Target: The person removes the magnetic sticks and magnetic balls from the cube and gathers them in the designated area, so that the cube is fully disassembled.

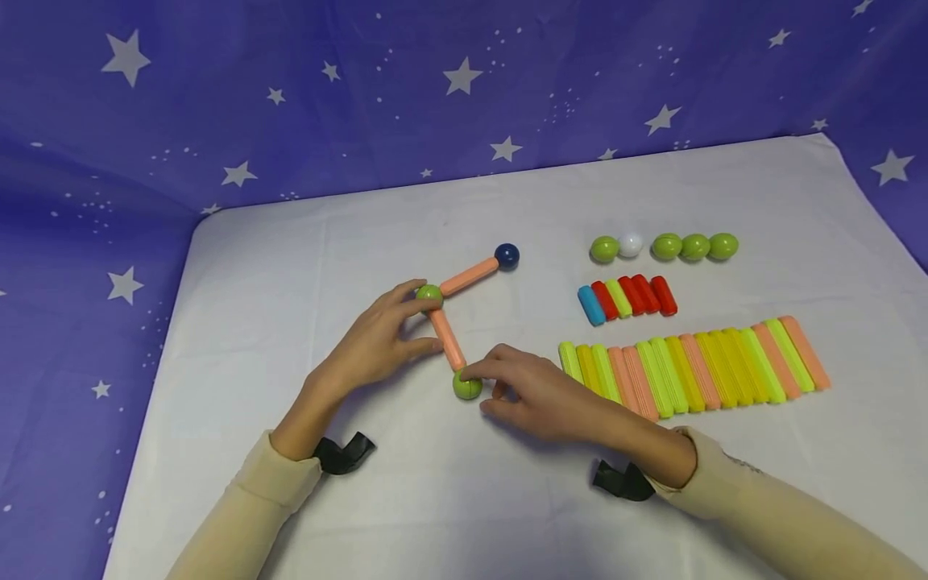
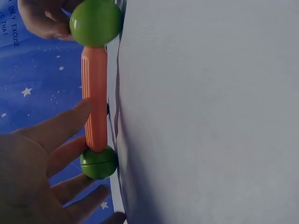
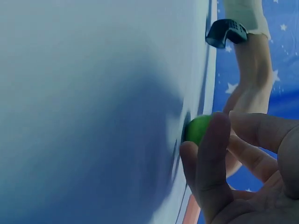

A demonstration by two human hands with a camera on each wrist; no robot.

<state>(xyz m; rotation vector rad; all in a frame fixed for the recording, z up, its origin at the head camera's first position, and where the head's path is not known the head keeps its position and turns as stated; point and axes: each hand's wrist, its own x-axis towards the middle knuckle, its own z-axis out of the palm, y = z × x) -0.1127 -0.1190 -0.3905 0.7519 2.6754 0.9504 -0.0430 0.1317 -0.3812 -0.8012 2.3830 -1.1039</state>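
Two orange sticks and three balls form a bent chain on the white table. A dark blue ball [image 1: 507, 256] ends the far stick [image 1: 470, 277]. My left hand [image 1: 380, 342] holds the green ball at the bend [image 1: 430, 296] between its fingers. The left thumb lies against the nearer orange stick [image 2: 96, 98] in the left wrist view. At that stick's near end, fingers of my right hand [image 1: 540, 395] hold another green ball [image 1: 467, 385], the index finger on its top. Fingers partly cover this ball in the right wrist view.
Right of the hands lies a long row of yellow, lime and orange sticks [image 1: 732, 366]. Beyond it sit short sticks [image 1: 638, 296] in blue, red and lime. Farther back are several green balls [image 1: 694, 246] and a white ball [image 1: 631, 244]. A starry purple cloth [image 1: 406, 105] hangs behind the table.
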